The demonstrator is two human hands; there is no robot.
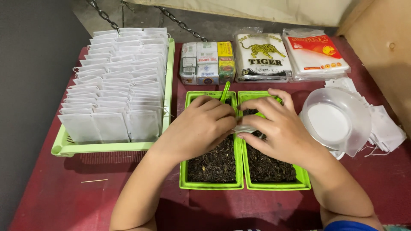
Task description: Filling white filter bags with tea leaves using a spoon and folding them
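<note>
Two narrow green trays stand side by side, the left tray [184, 171] and the right tray [303, 179], both filled with dark loose tea leaves [216, 164]. Over them my left hand [199, 128] and my right hand [276, 126] meet and pinch a small white filter bag [244, 128] between the fingertips. A green scoop handle [224, 92] sticks up behind my left hand.
A large light-green tray [64, 147] at the left holds several rows of white filled bags [117, 81]. At the back lie small boxes [206, 63] and two flat packets [262, 57]. At the right sit a clear plastic bowl [336, 122] and loose empty bags [385, 130].
</note>
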